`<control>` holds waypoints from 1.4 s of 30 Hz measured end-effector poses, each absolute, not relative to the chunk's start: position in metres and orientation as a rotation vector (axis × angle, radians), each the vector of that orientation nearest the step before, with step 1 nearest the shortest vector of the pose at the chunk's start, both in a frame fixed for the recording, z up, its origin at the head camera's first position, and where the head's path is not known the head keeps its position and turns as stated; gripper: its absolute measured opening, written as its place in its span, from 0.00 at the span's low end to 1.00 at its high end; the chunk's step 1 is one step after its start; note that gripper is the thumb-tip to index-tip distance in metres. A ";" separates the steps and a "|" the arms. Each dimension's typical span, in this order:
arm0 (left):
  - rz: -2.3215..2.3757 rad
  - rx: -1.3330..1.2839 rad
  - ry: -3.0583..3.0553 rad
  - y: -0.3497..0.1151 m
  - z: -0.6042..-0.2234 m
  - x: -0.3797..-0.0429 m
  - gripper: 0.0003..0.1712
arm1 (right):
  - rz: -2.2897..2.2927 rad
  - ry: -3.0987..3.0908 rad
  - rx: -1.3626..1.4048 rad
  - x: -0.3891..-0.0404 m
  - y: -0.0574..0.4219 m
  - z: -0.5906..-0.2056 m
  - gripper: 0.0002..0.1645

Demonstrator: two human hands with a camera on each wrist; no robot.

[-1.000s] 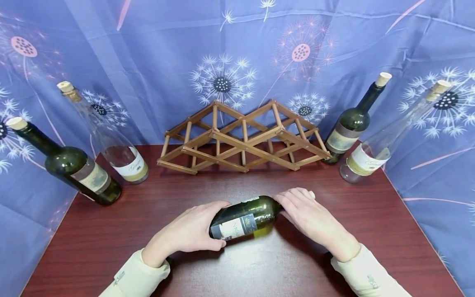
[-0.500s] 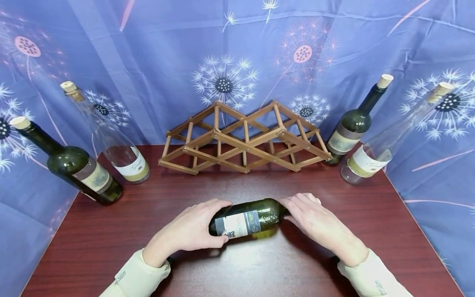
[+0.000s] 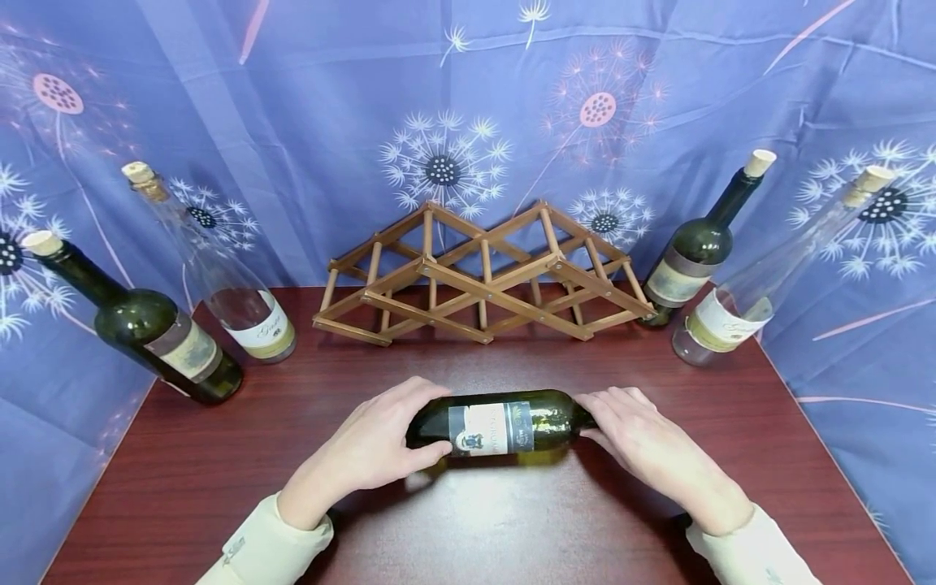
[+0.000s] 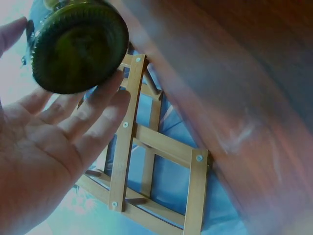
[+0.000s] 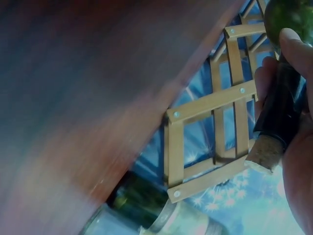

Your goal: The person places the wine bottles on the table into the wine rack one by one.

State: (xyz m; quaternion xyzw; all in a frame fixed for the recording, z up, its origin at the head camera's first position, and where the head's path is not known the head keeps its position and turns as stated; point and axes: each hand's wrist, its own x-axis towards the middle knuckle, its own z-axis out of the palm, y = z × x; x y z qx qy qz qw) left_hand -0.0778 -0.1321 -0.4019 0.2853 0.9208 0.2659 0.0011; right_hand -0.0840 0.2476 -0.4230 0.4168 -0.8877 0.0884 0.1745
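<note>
A dark green wine bottle [image 3: 488,424] lies on its side over the middle of the table, label toward me, its neck pointing right. My left hand [image 3: 376,439] holds it near the base, thumb on the near side and fingers behind; the ribbed round bottom [image 4: 80,49] shows in the left wrist view. The neck is in the grip of my right hand [image 3: 643,447], which hides most of it in the head view. In the right wrist view, fingers and thumb wrap the dark neck [image 5: 281,105], and a cork [image 5: 265,152] sticks out of its end.
A folding wooden wine rack [image 3: 486,284] stands behind the bottle on the reddish table [image 3: 490,536]. Corked bottles flank it: a green one [image 3: 164,341] and a clear one [image 3: 256,317] at left, another green [image 3: 683,260] and clear [image 3: 724,317] at right. Patterned blue cloth [image 3: 329,97] hangs around.
The bottle has shifted right and swung from a slant to nearly level across the view, its label turning slightly. My right hand has moved right and a little nearer; the left has barely moved.
</note>
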 end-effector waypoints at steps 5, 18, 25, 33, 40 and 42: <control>0.815 0.881 2.964 -0.136 -0.403 -0.079 0.37 | 0.264 -2.530 1.150 -0.083 0.260 -0.423 0.26; 0.720 0.863 3.058 -0.149 -0.405 -0.080 0.47 | 0.299 -2.605 1.009 -0.080 0.290 -0.425 0.25; 0.719 0.847 3.105 -0.157 -0.407 -0.080 0.49 | 0.324 -2.595 0.938 -0.077 0.305 -0.426 0.24; 0.691 0.825 3.139 -0.167 -0.411 -0.079 0.51 | 0.355 -2.570 0.872 -0.075 0.324 -0.427 0.26; 0.652 0.810 3.154 -0.174 -0.413 -0.079 0.53 | 0.368 -2.579 0.833 -0.075 0.338 -0.426 0.27; 0.651 0.805 3.157 -0.176 -0.413 -0.079 0.53 | 0.370 -2.569 0.826 -0.075 0.342 -0.426 0.27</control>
